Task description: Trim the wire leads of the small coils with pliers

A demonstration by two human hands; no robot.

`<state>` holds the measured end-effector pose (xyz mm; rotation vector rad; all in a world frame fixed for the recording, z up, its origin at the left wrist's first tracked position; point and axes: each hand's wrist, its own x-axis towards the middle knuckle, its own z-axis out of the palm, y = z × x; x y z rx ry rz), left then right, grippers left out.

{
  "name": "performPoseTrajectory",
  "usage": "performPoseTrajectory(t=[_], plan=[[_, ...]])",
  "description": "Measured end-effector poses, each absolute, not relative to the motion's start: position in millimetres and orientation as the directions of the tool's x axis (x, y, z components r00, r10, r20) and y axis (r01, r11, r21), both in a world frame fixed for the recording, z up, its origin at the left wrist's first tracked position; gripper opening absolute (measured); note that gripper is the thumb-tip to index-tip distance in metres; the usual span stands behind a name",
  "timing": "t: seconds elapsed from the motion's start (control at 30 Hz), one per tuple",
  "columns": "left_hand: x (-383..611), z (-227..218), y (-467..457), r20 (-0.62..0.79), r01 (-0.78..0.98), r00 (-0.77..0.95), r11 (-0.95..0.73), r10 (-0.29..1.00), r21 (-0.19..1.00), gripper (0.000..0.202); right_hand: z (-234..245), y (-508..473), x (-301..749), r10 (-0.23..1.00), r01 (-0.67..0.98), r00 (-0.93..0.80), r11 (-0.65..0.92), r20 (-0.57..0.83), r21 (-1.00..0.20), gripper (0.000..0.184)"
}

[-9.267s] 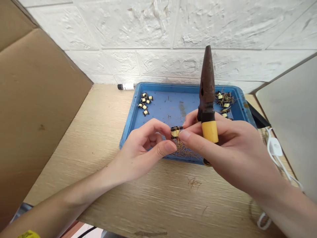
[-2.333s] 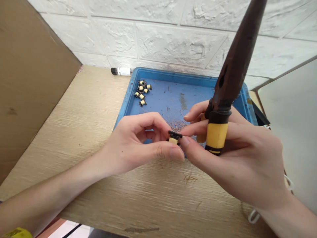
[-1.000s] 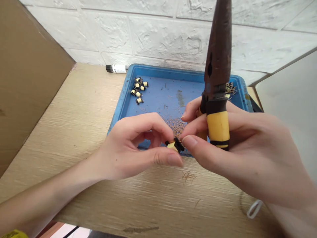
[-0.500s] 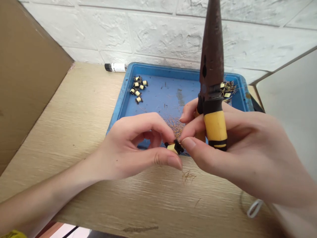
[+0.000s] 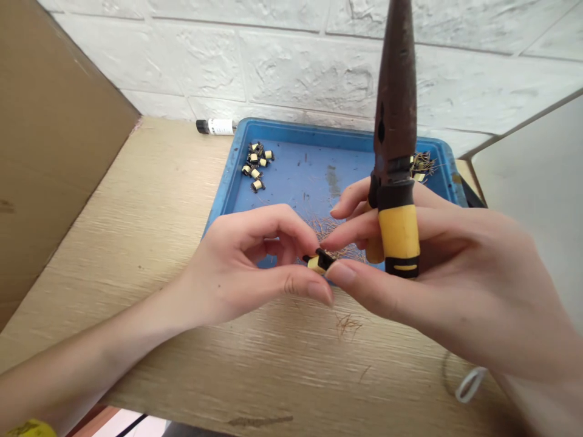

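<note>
My left hand (image 5: 248,267) pinches a small black and yellow bobbin (image 5: 319,261) between thumb and forefinger, just above the near edge of a blue tray (image 5: 296,182). My right hand (image 5: 450,285) grips rusty long-nose pliers (image 5: 395,139) with yellow handles, jaws pointing up and shut. Its thumb and forefinger also touch the bobbin from the right.
A small heap of like bobbins (image 5: 255,164) lies in the tray's far left corner, another with wire leads (image 5: 421,164) at the far right. Cut wire bits (image 5: 330,227) litter the tray and table (image 5: 136,243). Cardboard (image 5: 50,158) stands at left, a white panel (image 5: 537,182) at right.
Over the last second the bobbin has been turned a little between the fingertips; the pliers have stayed upright in my right hand. Both hands stay in about the same place.
</note>
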<state>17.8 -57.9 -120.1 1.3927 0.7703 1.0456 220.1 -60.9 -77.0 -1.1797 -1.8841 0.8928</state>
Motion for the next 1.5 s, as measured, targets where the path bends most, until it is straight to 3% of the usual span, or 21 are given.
performPoseTrajectory(t=[0.3, 0.43, 0.8, 1.5], plan=[[17.7, -119.1, -55.8, 0.024, -0.158, 0.357, 0.035, 0.934, 0.987, 0.026, -85.3, -61.7, 222.5, 0.885, 0.437, -0.357, 0.442, 0.300, -0.783, 0.010], [11.4, -115.1, -55.2, -0.033, -0.102, 0.415, 0.082, 0.909, 0.991, 0.013, -84.5, -61.3, 223.6, 0.897, 0.452, -0.322, 0.426, 0.301, -0.784, 0.006], [6.9, -112.5, -51.1, 0.087, -0.006, 0.511, -0.098, 0.855, 0.995, 0.013, -78.9, -63.2, 221.6, 0.890, 0.449, -0.374, 0.420, 0.261, -0.789, 0.008], [0.3, -116.2, -53.1, 0.070, 0.083, 0.565, -0.141, 0.822, 0.987, 0.014, -78.0, -64.4, 218.7, 0.842, 0.469, -0.491, 0.474, 0.226, -0.745, 0.013]])
